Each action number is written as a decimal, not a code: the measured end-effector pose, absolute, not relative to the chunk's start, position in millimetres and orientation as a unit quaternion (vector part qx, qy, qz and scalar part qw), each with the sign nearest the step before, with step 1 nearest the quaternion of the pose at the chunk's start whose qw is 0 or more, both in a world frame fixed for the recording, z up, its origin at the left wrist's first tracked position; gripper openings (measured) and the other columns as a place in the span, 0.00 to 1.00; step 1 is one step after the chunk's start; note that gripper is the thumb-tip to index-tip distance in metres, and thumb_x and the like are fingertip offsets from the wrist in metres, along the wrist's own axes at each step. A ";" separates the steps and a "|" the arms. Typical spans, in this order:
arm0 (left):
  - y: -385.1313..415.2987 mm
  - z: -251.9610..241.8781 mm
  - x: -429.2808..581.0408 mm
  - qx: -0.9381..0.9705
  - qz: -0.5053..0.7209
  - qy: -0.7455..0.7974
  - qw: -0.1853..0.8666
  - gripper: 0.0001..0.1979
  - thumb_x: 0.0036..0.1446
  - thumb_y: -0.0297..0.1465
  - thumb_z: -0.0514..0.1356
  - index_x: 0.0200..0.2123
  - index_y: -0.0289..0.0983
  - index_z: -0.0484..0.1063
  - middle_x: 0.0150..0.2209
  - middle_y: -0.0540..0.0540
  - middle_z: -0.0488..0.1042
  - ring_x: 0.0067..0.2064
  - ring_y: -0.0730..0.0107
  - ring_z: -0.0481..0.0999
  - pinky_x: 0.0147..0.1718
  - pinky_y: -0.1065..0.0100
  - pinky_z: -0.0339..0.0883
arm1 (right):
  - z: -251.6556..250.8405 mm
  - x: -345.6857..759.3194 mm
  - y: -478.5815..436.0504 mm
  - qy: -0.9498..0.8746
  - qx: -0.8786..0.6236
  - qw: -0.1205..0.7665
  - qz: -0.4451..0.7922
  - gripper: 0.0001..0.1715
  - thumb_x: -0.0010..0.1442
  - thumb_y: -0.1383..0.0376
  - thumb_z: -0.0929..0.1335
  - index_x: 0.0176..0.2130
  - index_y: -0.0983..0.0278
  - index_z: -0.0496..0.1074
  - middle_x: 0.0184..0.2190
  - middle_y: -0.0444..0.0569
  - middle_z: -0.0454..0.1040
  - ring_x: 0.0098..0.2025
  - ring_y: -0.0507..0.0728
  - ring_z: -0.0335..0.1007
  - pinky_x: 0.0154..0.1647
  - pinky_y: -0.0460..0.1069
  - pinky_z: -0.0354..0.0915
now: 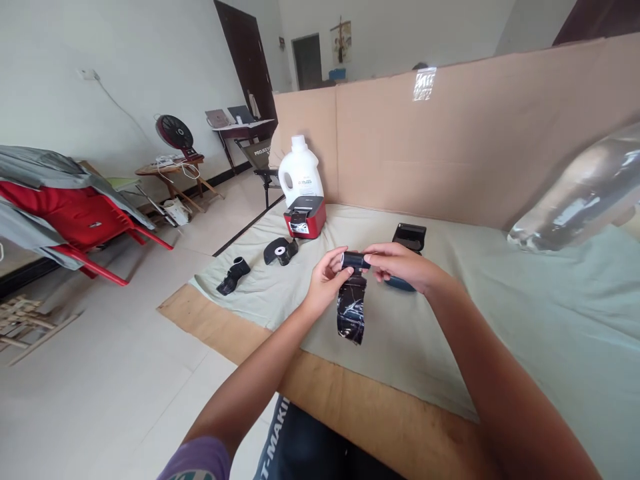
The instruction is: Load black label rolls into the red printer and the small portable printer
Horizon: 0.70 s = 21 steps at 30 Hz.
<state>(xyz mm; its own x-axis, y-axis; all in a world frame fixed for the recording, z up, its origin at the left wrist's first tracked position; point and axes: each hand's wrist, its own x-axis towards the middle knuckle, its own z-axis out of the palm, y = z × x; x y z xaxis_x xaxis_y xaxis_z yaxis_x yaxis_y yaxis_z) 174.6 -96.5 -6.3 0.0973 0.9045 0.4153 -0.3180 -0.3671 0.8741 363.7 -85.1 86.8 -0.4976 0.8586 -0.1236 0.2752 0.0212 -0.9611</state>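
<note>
A small black paper roll (355,260) with a white core end is held level between my two hands, above the cloth. From it hangs a glossy black strip (351,310) with whitish crease-like marks and a ragged lower end. My left hand (329,275) grips the roll's left end, thumb on the near side. My right hand (400,265) pinches the right end. Partly hidden behind my right hand is a dark device (410,235) with its lid raised. To the left lie two more black rolls, one partly unwound (281,252) and one with a crumpled tail (235,275).
A red and black printer (306,219) stands before a white jug (301,170). Pale green cloth (500,320) covers a wooden board (350,380). A cardboard wall (425,147) closes the back, with a plastic-wrapped bundle (575,193) at right.
</note>
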 end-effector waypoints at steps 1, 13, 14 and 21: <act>-95.9 -7.6 174.2 0.546 0.618 0.274 0.495 0.33 0.52 0.40 0.71 0.58 0.42 0.66 0.48 0.43 0.78 0.47 0.63 0.80 0.47 0.64 0.73 | 85.7 365.2 -84.2 -0.664 -0.419 0.271 0.557 0.12 0.59 0.57 0.70 0.37 0.64 0.74 0.35 0.49 0.77 0.26 0.49 0.64 0.27 0.46 0.58; -104.5 -26.5 186.4 0.554 0.511 0.341 0.562 0.35 0.49 0.43 0.72 0.57 0.40 0.66 0.34 0.48 0.81 0.33 0.65 0.80 0.37 0.65 0.75 | 78.5 391.8 -70.3 -0.617 -0.528 0.368 0.453 0.13 0.56 0.63 0.74 0.41 0.64 0.74 0.25 0.43 0.70 0.25 0.48 0.60 0.26 0.45 0.56; -105.3 -28.5 187.9 0.555 0.505 0.342 0.566 0.36 0.49 0.43 0.72 0.58 0.40 0.66 0.35 0.47 0.82 0.34 0.65 0.80 0.37 0.65 0.75 | 77.2 393.7 -69.6 -0.613 -0.537 0.371 0.445 0.12 0.56 0.63 0.74 0.41 0.64 0.74 0.25 0.44 0.70 0.25 0.48 0.60 0.25 0.45 0.56; -107.1 -35.2 193.3 0.565 0.473 0.342 0.584 0.33 0.50 0.43 0.71 0.56 0.39 0.66 0.33 0.48 0.80 0.31 0.68 0.78 0.33 0.67 0.73 | 67.8 414.7 -58.5 -0.599 -0.552 0.374 0.443 0.08 0.58 0.63 0.73 0.37 0.65 0.75 0.32 0.51 0.78 0.22 0.47 0.59 0.23 0.45 0.56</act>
